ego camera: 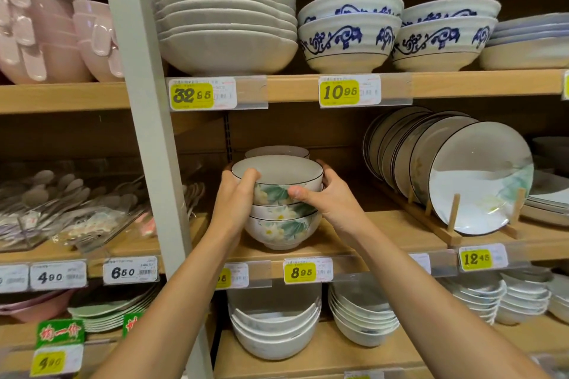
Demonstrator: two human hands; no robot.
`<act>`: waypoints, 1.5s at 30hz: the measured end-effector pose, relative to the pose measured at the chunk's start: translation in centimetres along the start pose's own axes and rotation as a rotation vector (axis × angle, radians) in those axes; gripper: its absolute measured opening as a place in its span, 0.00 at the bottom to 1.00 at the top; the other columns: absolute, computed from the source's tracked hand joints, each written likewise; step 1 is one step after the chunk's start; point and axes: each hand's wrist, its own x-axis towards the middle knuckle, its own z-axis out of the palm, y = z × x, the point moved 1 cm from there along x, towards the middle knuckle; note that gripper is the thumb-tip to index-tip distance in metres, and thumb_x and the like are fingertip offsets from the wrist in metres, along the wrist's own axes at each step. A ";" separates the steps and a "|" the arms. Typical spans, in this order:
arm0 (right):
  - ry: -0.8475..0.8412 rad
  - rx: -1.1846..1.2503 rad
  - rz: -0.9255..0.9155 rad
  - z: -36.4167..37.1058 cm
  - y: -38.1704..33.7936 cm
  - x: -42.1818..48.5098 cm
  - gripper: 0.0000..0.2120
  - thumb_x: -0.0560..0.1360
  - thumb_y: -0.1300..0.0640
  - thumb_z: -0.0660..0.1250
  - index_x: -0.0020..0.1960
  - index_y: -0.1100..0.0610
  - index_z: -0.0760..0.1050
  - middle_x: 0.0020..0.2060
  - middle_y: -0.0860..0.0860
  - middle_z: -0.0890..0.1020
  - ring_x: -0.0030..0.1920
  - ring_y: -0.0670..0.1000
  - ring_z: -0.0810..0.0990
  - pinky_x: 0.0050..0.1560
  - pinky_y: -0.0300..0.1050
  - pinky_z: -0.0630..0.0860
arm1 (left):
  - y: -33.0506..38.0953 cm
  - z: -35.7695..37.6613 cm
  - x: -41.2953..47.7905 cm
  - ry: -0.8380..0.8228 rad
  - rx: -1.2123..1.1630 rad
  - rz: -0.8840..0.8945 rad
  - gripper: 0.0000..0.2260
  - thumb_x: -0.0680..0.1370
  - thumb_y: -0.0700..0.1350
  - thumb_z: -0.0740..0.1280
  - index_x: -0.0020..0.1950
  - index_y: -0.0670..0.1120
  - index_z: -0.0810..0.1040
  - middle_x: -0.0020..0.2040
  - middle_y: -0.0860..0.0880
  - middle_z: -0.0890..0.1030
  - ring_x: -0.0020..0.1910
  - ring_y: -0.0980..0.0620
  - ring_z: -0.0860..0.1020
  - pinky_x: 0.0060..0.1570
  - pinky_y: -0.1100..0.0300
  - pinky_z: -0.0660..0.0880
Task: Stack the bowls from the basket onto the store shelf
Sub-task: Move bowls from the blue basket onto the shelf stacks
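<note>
A stack of three white bowls with green leaves and pale lotus flowers [281,226] stands on the middle wooden shelf [378,224], above the 8.95 price tag. My left hand [235,194] grips the top bowl [277,174] at its left side, thumb over the dark rim. My right hand [323,194] holds the same bowl from the right, thumb across its painted front. Another bowl of the same kind [277,151] stands right behind the stack. The basket is out of view.
A wooden rack of upright plates [462,175] stands right of the stack. A grey upright post [154,132] runs close on the left, with bagged spoons [61,209] beyond it. Large bowls [348,37] fill the shelf above, white bowls [277,329] the one below.
</note>
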 end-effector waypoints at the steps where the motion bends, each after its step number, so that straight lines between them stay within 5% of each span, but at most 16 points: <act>1: 0.005 -0.002 0.005 0.0 0.2 0.1 0.36 0.51 0.40 0.83 0.54 0.39 0.70 0.49 0.35 0.83 0.52 0.37 0.81 0.45 0.31 0.77 | -0.1 0.1 0.0 -0.003 0.002 -0.009 0.21 0.69 0.57 0.62 0.56 0.46 0.70 0.48 0.52 0.75 0.47 0.57 0.74 0.38 0.57 0.68; 9: 0.008 -0.018 0.008 0.0 1.1 0.2 0.42 0.52 0.38 0.82 0.62 0.44 0.71 0.53 0.40 0.83 0.54 0.40 0.82 0.47 0.34 0.78 | -0.9 0.5 0.1 0.021 0.019 -0.063 0.26 0.66 0.59 0.61 0.59 0.46 0.71 0.51 0.50 0.76 0.51 0.52 0.76 0.45 0.54 0.71; 13: -0.009 -0.030 0.031 -0.1 1.2 0.0 0.37 0.55 0.37 0.80 0.60 0.40 0.69 0.50 0.35 0.83 0.51 0.34 0.80 0.44 0.28 0.76 | -0.8 0.3 0.3 0.033 -0.041 -0.080 0.25 0.67 0.59 0.61 0.58 0.45 0.73 0.49 0.51 0.78 0.49 0.54 0.76 0.40 0.56 0.70; 15: -0.018 -0.039 0.071 -0.4 0.9 0.0 0.49 0.57 0.31 0.75 0.72 0.47 0.63 0.60 0.37 0.79 0.51 0.32 0.79 0.46 0.28 0.76 | -0.4 -0.1 0.7 0.018 -0.162 -0.146 0.18 0.71 0.58 0.60 0.53 0.48 0.78 0.44 0.52 0.83 0.46 0.54 0.79 0.41 0.56 0.72; 17: 0.025 0.027 0.182 -1.1 0.2 0.8 0.54 0.59 0.23 0.65 0.78 0.46 0.54 0.72 0.45 0.69 0.62 0.39 0.73 0.62 0.41 0.72 | 0.4 -0.6 1.6 0.066 -0.264 -0.229 0.10 0.75 0.54 0.60 0.46 0.51 0.78 0.35 0.53 0.83 0.38 0.55 0.80 0.36 0.57 0.69; 21: 0.175 0.240 0.400 -2.6 -1.4 4.6 0.37 0.76 0.34 0.60 0.78 0.49 0.55 0.76 0.54 0.62 0.74 0.59 0.64 0.71 0.66 0.61 | 1.7 -1.1 4.0 0.117 -0.329 -0.443 0.08 0.77 0.51 0.61 0.47 0.47 0.74 0.48 0.46 0.78 0.45 0.47 0.76 0.38 0.57 0.67; 25: 0.213 0.161 0.551 -2.7 -1.3 7.0 0.30 0.78 0.42 0.63 0.74 0.54 0.63 0.69 0.58 0.72 0.66 0.62 0.72 0.67 0.65 0.67 | 2.7 -0.1 6.5 0.040 -0.272 -0.475 0.17 0.80 0.53 0.58 0.61 0.44 0.74 0.60 0.43 0.77 0.51 0.43 0.76 0.46 0.55 0.70; 29: 0.012 0.210 0.643 -1.7 -0.1 8.1 0.25 0.77 0.42 0.64 0.69 0.55 0.70 0.65 0.58 0.76 0.65 0.62 0.74 0.68 0.62 0.67 | 3.6 0.0 8.0 0.019 -0.002 -0.474 0.23 0.82 0.53 0.55 0.73 0.43 0.64 0.72 0.41 0.67 0.69 0.41 0.67 0.64 0.50 0.64; 31: -0.042 0.188 0.658 -1.9 0.3 8.8 0.23 0.78 0.43 0.63 0.68 0.54 0.71 0.65 0.59 0.77 0.65 0.61 0.75 0.68 0.62 0.67 | 2.9 -0.2 7.9 -0.054 0.078 -0.573 0.22 0.82 0.54 0.55 0.70 0.42 0.68 0.68 0.40 0.73 0.67 0.38 0.70 0.66 0.44 0.66; 33: -0.092 0.123 0.659 -2.0 0.2 9.5 0.18 0.79 0.43 0.61 0.63 0.53 0.74 0.64 0.59 0.77 0.64 0.62 0.75 0.68 0.64 0.67 | 2.1 -0.4 7.6 -0.127 0.046 -0.666 0.18 0.79 0.54 0.59 0.55 0.40 0.77 0.44 0.38 0.85 0.51 0.39 0.78 0.49 0.47 0.74; 35: -0.154 0.072 0.662 -2.1 0.5 10.2 0.14 0.79 0.43 0.60 0.55 0.52 0.75 0.63 0.59 0.78 0.63 0.62 0.75 0.67 0.66 0.66 | 1.1 -0.4 8.0 -0.161 -0.038 -0.657 0.14 0.78 0.51 0.62 0.43 0.41 0.77 0.28 0.41 0.82 0.36 0.42 0.81 0.34 0.54 0.74; 38: -0.215 0.028 0.661 -2.2 1.0 11.1 0.17 0.79 0.43 0.59 0.60 0.52 0.75 0.62 0.59 0.79 0.62 0.63 0.76 0.66 0.68 0.67 | 0.4 -0.3 8.9 -0.183 -0.119 -0.528 0.09 0.79 0.45 0.64 0.44 0.42 0.78 0.31 0.43 0.83 0.27 0.47 0.82 0.27 0.60 0.78; 42: -0.227 0.042 0.671 -2.3 1.5 12.0 0.21 0.81 0.44 0.58 0.67 0.55 0.71 0.64 0.60 0.77 0.63 0.63 0.76 0.66 0.68 0.68 | 0.5 0.2 10.1 -0.253 -0.075 -0.494 0.10 0.82 0.46 0.60 0.50 0.43 0.77 0.42 0.44 0.81 0.38 0.48 0.79 0.39 0.57 0.76; 45: -0.227 0.044 0.670 -2.6 2.2 12.8 0.22 0.81 0.45 0.56 0.70 0.57 0.69 0.66 0.61 0.75 0.64 0.64 0.75 0.66 0.68 0.67 | 0.2 0.3 10.9 -0.268 -0.012 -0.436 0.10 0.83 0.46 0.58 0.46 0.46 0.76 0.32 0.51 0.83 0.32 0.55 0.82 0.32 0.64 0.78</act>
